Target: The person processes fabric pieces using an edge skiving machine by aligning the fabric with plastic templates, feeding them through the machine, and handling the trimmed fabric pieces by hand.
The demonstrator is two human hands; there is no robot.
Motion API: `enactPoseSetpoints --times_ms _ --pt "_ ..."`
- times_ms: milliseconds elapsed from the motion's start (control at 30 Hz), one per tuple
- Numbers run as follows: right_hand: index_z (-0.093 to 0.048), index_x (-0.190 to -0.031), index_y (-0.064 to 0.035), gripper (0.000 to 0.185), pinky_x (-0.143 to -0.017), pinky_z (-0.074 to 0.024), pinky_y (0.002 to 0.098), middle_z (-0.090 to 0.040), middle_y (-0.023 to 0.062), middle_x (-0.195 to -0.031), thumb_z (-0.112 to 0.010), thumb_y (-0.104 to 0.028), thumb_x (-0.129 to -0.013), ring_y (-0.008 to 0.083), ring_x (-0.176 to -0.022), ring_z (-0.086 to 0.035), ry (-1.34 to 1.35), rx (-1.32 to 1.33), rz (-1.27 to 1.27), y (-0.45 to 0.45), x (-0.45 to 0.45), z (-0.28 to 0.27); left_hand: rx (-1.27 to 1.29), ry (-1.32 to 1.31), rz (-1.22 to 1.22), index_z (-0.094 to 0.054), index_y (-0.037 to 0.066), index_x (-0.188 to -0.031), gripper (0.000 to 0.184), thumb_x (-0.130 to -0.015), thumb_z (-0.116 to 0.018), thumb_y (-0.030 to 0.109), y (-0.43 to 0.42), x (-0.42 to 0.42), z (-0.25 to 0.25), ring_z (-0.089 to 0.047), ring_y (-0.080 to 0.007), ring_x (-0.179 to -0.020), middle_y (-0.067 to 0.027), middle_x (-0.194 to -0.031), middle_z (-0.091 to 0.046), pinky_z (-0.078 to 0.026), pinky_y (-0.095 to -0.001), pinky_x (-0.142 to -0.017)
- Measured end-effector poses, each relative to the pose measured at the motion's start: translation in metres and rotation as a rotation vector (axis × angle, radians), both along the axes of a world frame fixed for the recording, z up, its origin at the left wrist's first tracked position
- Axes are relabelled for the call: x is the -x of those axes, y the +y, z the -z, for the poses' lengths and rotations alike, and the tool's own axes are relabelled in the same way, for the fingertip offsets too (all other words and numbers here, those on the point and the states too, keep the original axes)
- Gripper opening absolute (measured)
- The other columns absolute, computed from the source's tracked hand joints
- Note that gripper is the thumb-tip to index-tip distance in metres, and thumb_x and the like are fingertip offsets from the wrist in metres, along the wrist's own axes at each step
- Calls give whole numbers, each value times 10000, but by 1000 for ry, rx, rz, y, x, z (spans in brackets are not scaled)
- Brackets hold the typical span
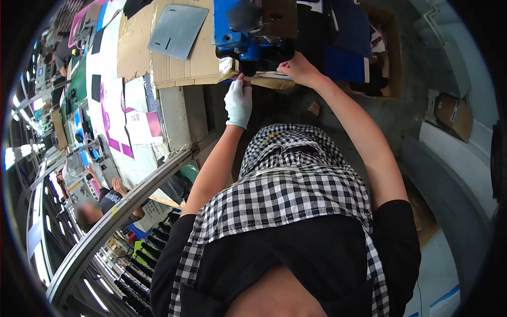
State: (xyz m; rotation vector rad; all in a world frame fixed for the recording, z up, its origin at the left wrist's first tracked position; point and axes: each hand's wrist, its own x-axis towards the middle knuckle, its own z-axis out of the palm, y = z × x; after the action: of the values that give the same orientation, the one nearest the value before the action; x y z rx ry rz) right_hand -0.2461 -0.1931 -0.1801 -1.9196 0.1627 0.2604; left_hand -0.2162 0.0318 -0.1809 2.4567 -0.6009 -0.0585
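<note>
A blue machine (240,39) with a dark round knob on top stands at the work edge ahead of me. My left hand (238,103), in a white glove with bare fingertips, reaches up to the front of the machine. Its fingers are close together just below a black machine part (249,67); whatever they pinch is too small to make out. My right hand (300,68), ungloved, is at the machine's right front corner with fingers curled closed. Beside those fingers runs a thin pale strip (274,74) along the edge; I cannot tell whether it is gripped.
A grey metal plate (178,30) lies on cardboard (134,45) to the left. Blue bins (346,63) and an open carton (393,63) stand at the right. A metal rail (121,211) crosses on the left, with another person (108,201) beyond it.
</note>
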Motion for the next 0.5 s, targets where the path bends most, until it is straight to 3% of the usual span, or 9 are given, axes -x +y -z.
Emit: enactPoseSetpoints --times_ms 200,333,500 --pt "-426 -1072 56 306 -725 -470 368 -539 189 -900 -523 -48 -800 290 -807 -596 7 48 -29 7 0 -11 -80 -39 -37 -577 67 -907 135 -800 -568 150 -11 -15 15 -596 -326 -695 -132 -857 -610 -481 -389 -585" --pt "-421 -1076 54 297 -734 -459 379 -538 188 -885 -501 -42 -807 306 -807 -585 7 38 15 9 0 -13 -81 -144 24 -568 82 -863 104 -768 -578 123 -6 -16 19 -589 -307 -669 -105 -806 -593 -474 -384 -557" --pt "-413 -1084 55 277 -750 -445 381 -551 182 -882 -462 -30 -825 310 -861 -571 -24 81 70 14 -8 -2 -144 -266 238 -557 102 -811 65 -748 -569 93 6 -23 19 -582 -257 -679 -67 -765 -566 -475 -357 -541"
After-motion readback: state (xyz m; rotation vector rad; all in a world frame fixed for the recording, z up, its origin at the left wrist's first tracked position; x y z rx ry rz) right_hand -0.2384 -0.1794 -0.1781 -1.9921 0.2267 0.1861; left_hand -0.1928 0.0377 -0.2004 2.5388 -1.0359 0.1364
